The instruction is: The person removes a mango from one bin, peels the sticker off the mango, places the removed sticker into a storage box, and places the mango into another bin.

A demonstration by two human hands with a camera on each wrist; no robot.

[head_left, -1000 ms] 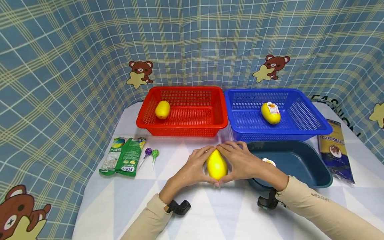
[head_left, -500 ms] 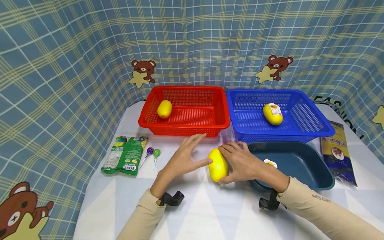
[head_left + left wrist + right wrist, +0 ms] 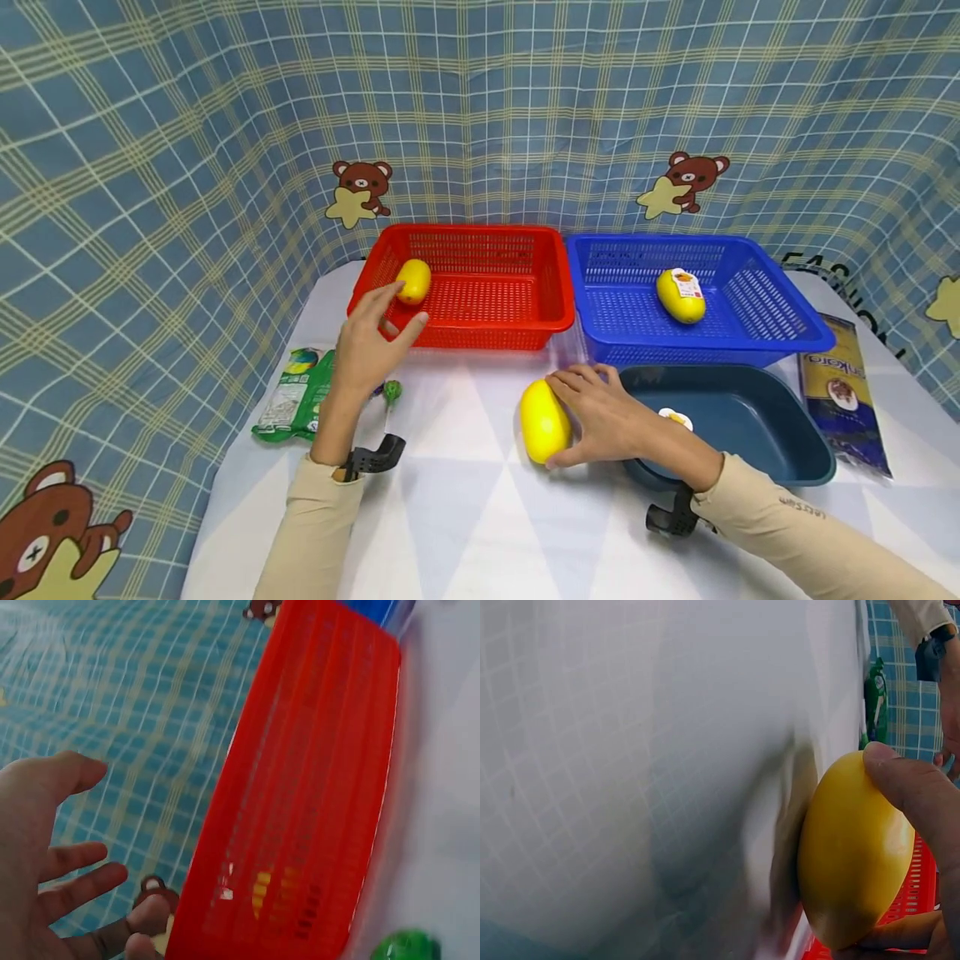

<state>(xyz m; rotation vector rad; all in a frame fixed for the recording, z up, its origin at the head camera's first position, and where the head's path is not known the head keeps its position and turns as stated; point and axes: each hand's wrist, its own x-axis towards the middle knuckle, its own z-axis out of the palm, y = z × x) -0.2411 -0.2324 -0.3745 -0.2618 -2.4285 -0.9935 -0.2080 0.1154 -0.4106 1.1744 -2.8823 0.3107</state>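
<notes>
On the white cloth a smooth yellow mango (image 3: 543,421) lies lengthwise. My right hand (image 3: 606,421) grips it from the right, thumb at its near end and fingers at its far end; the right wrist view shows the thumb on the mango's skin. My left hand (image 3: 367,343) hovers with spread fingers over the front left corner of the red basket (image 3: 487,338). Another mango (image 3: 417,277) rests inside that basket, just beyond the left fingertips. Nothing sits between the left thumb and fingers; in the left wrist view they are apart from the basket wall.
A blue basket (image 3: 705,346) at back right contains a mango with a label (image 3: 678,304). A dark teal tub (image 3: 750,425) stands beside my right hand, a purple-gold packet (image 3: 843,400) beyond it. Below my left hand lie a green candy bag (image 3: 288,404) and a green lollipop (image 3: 392,390).
My left hand has let go of the mango on the cloth and moved left and forward to the red basket. My right hand has stayed on that mango.
</notes>
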